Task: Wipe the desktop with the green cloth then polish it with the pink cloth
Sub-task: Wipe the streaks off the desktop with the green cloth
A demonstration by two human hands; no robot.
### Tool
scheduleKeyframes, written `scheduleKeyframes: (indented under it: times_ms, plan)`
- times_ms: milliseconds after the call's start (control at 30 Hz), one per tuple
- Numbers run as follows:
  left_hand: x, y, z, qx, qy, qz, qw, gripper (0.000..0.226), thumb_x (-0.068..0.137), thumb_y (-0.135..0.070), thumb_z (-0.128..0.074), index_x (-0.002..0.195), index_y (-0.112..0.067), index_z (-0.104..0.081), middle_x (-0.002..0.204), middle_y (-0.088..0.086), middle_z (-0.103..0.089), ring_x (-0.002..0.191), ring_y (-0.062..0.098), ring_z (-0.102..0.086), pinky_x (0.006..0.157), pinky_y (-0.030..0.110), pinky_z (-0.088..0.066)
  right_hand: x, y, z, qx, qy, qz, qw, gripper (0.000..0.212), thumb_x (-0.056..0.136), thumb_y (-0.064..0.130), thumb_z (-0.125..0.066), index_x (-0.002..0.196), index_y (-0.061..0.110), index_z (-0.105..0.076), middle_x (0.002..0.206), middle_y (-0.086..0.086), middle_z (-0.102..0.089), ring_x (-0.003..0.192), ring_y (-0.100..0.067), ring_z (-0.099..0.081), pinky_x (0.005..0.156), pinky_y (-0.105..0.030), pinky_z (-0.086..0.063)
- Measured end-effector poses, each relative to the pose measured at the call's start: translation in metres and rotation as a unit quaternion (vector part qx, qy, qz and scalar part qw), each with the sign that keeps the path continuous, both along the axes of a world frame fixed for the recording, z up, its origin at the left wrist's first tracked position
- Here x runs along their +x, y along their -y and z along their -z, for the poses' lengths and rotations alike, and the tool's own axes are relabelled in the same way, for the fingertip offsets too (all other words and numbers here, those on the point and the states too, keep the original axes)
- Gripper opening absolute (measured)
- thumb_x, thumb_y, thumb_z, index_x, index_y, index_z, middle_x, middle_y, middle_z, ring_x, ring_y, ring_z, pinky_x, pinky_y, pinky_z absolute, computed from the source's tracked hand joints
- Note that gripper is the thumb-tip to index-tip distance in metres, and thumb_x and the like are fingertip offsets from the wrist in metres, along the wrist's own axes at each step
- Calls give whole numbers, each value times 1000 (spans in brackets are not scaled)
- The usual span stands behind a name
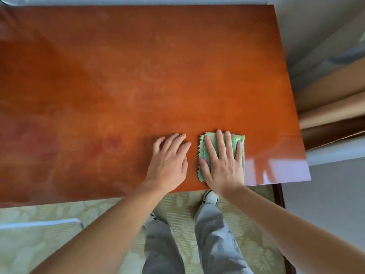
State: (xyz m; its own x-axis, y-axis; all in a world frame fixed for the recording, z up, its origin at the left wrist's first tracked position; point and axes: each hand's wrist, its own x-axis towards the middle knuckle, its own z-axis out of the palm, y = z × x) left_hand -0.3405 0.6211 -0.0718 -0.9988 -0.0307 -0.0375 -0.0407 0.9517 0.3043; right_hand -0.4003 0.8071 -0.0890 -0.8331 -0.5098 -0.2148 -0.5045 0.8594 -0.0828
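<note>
Green cloth [240,141] sits folded under your right hand [223,163], fingers straight, pressing it flat near the desk's front-right corner. Your left hand [168,163] rests open on bare desktop [138,76] just beside it, holding nothing. Risk: flat palm only, so the cloth could slip out or bunch on a fast stroke. Cloth has zigzag edges and looks soft. Pink cloth isn't in view.
</note>
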Motion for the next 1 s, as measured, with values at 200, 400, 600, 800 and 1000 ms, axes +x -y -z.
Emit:
scheduleKeyframes:
  times_ms: [200,400,600,800,1000]
  plan:
    - [106,104,2,-7,-32,-71,997,36,90,-15,-55,123,-15,-68,140,5,-60,131,25,-54,107,48,-34,41,107,-1,-4,2,-29,1000,69,100,58,-19,160,24,-9,167,-11,-3,153,-32,7,121,-60,-5]
    - [178,184,-7,-15,-10,-121,992,37,90,-14,-55,125,-13,-67,140,7,-59,132,27,-54,103,49,-38,112,207,1,2,9,-78,997,70,100,60,-9,159,25,2,167,-11,5,152,-32,14,121,-58,2]
    - [234,235,-24,5,21,-223,975,35,89,-9,-66,123,-11,-67,138,8,-61,132,28,-54,99,49,-42,155,270,2,25,6,-90,996,69,99,60,-1,157,26,10,166,-11,10,151,-32,17,120,-57,9]
    - [266,256,-34,17,42,-263,964,34,90,-9,-66,124,-9,-68,139,9,-61,134,29,-54,106,51,-41,163,287,1,31,-1,-82,996,70,99,59,0,160,23,0,166,-12,4,152,-34,10,120,-59,3]
    - [268,279,-40,12,52,-263,963,33,90,-10,-67,122,-10,-69,137,8,-62,132,28,-55,103,49,-43,172,329,-1,8,3,-85,996,69,100,58,-7,160,24,-5,167,-13,-3,153,-35,5,120,-60,1]
